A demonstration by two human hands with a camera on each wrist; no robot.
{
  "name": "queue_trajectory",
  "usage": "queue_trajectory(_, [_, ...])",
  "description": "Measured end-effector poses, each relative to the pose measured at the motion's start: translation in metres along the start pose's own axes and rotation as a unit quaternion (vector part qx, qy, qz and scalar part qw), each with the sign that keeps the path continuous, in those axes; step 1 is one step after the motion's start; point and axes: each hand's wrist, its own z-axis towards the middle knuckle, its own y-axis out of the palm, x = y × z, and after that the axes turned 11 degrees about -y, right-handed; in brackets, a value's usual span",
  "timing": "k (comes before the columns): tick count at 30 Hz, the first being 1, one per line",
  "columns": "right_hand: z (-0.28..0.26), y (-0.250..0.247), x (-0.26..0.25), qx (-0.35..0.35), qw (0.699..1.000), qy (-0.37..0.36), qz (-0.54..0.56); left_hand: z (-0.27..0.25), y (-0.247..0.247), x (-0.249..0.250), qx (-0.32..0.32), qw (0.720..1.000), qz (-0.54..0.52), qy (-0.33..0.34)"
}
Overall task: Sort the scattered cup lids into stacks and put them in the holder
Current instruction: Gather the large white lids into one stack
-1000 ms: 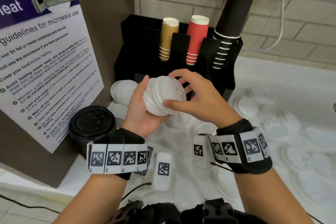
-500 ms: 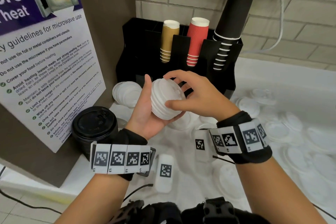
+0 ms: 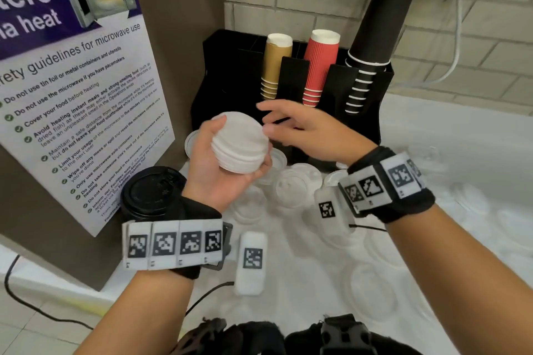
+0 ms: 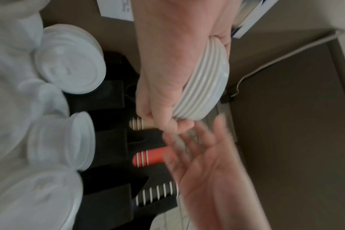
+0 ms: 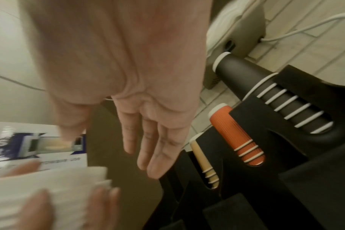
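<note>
Held at centre of the head view, just in front of the holder (image 3: 291,86): stack of white lids (image 3: 239,143), tilted, top face toward 12 o'clock. Left hand (image 3: 219,164) cups it, thumb on the 9 o'clock edge, fingers curled under and round the rim; the left wrist view shows about six or seven nested rims (image 4: 203,80). Right hand (image 3: 305,130) at 3 o'clock of the stack, fingers straight and slightly apart, holding nothing; whether its thumb tip touches the lid rim I cannot tell.

Risk, as judged: the one-handed grip on a tilted stack could let upper lids slide off toward the holder front. Lids only loosely nested would cause it.

Counts: three cup columns in the holder — tan (image 3: 275,66), red (image 3: 318,66), black (image 3: 372,46). One lidded black cup (image 3: 153,193) at 8 o'clock. One white lid pile (image 3: 191,141) at 9 o'clock. Loose clear lids (image 3: 297,184) on the counter from 5 to 3 o'clock: many, too washed out to count.
</note>
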Motion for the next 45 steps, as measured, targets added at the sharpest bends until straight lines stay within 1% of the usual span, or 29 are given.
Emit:
queue_trajectory(2, [0.006, -0.009, 0.014, 0.012, 0.999, 0.034, -0.018, -0.005, 0.0, 0.015, 0.012, 1.0, -0.01, 0.027])
queue_trajectory(4, [0.011, -0.011, 0.027, -0.021, 0.996, 0.055, -0.063, -0.011, 0.0, 0.027, 0.026, 0.998, -0.01, 0.051])
queue_trajectory(6, [0.016, -0.004, 0.036, -0.086, 0.987, 0.048, -0.126, -0.016, 0.0, 0.035, 0.033, 0.997, -0.014, 0.067])
queue_trajectory(7, [0.019, 0.004, 0.037, -0.127, 0.978, 0.037, -0.164, -0.017, 0.001, 0.037, 0.036, 0.997, -0.016, 0.071])
queue_trajectory(9, [0.027, 0.025, 0.037, -0.211, 0.949, 0.018, -0.232, -0.018, 0.001, 0.04, 0.044, 0.996, -0.014, 0.076])
queue_trajectory(11, [0.034, 0.052, 0.038, -0.27, 0.923, 0.018, -0.272, -0.017, 0.0, 0.04, 0.051, 0.996, -0.008, 0.078])
queue_trajectory(14, [0.037, 0.088, 0.04, -0.3, 0.895, 0.004, -0.33, -0.015, -0.001, 0.037, 0.053, 0.996, -0.009, 0.065])
queue_trajectory(17, [0.037, 0.107, 0.042, -0.317, 0.863, -0.022, -0.393, -0.014, -0.002, 0.035, 0.047, 0.997, -0.017, 0.057])
queue_trajectory(19, [0.036, 0.106, 0.043, -0.339, 0.848, -0.01, -0.407, -0.014, -0.003, 0.035, 0.031, 0.998, -0.024, 0.046])
queue_trajectory(21, [0.037, 0.098, 0.042, -0.376, 0.833, 0.02, -0.406, -0.014, -0.004, 0.035, 0.016, 0.999, -0.025, 0.037])
queue_trajectory(23, [0.037, 0.09, 0.041, -0.386, 0.826, 0.023, -0.41, -0.012, -0.003, 0.034, 0.005, 0.999, -0.018, 0.031])
queue_trajectory(24, [0.037, 0.09, 0.04, -0.377, 0.83, 0.009, -0.41, -0.011, -0.002, 0.033, 0.004, 0.999, -0.019, 0.029])
queue_trajectory(27, [0.037, 0.102, 0.038, -0.324, 0.866, -0.046, -0.379, -0.009, 0.001, 0.031, 0.005, 0.999, -0.023, 0.025])
queue_trajectory(28, [0.037, 0.109, 0.038, -0.319, 0.872, -0.056, -0.368, -0.008, 0.002, 0.03, 0.006, 0.999, -0.019, 0.025])
queue_trajectory(30, [0.04, 0.121, 0.04, -0.335, 0.87, -0.052, -0.359, -0.008, 0.002, 0.03, 0.009, 1.0, -0.004, 0.028])
queue_trajectory(33, [0.041, 0.13, 0.045, -0.358, 0.856, -0.036, -0.372, -0.008, 0.001, 0.03, 0.026, 0.999, 0.006, 0.027])
queue_trajectory(38, [0.04, 0.128, 0.047, -0.34, 0.875, -0.028, -0.343, -0.009, -0.002, 0.029, 0.038, 0.999, -0.006, 0.035])
queue_trajectory(40, [0.038, 0.119, 0.043, -0.326, 0.89, -0.024, -0.317, -0.01, -0.004, 0.03, 0.038, 0.998, -0.014, 0.038])
queue_trajectory(41, [0.037, 0.113, 0.041, -0.306, 0.904, -0.019, -0.298, -0.01, -0.004, 0.03, 0.035, 0.998, -0.018, 0.04])
queue_trajectory(43, [0.033, 0.094, 0.034, -0.253, 0.934, -0.008, -0.254, -0.01, -0.005, 0.03, 0.023, 0.999, -0.017, 0.045])
queue_trajectory(45, [0.027, 0.071, 0.027, -0.202, 0.955, 0.001, -0.219, -0.01, -0.005, 0.03, 0.015, 0.998, -0.011, 0.055])
